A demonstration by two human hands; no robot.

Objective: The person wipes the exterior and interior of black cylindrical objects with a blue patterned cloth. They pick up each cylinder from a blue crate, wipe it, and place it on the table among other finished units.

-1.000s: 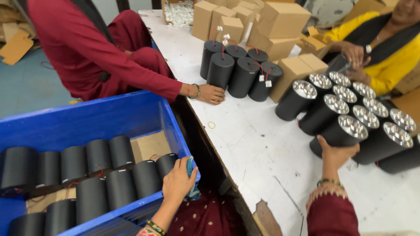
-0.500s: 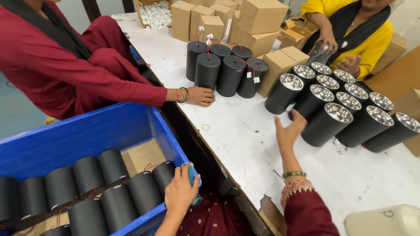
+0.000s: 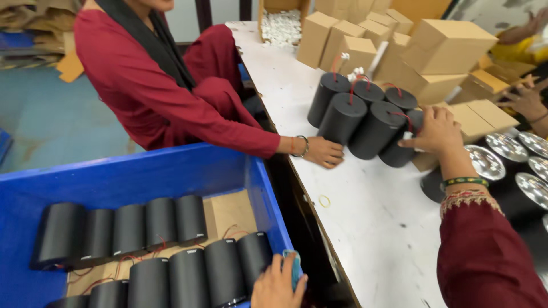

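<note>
Since half a second ago, right hand (image 3: pixel 438 130) has reached to the standing black cylinders (image 3: pixel 365 114) on the table (image 3: pixel 365 228), fingers open, touching one. Left hand (image 3: pixel 278 283) grips the blue crate (image 3: pixel 171 171) rim.

Counted: four black cylinders (image 3: pixel 120 229) in crate's back row; six cylinders standing on table (image 3: pixel 365 117); one yellow rubber band (image 3: pixel 324 201)

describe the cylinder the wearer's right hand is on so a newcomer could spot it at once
On the white table, find the cluster of upright black cylinders in front of the cardboard boxes. The right hand rests on the black cylinder at the cluster's near right corner. Unlike its neighbours, its top is mostly covered by that hand.
</note>
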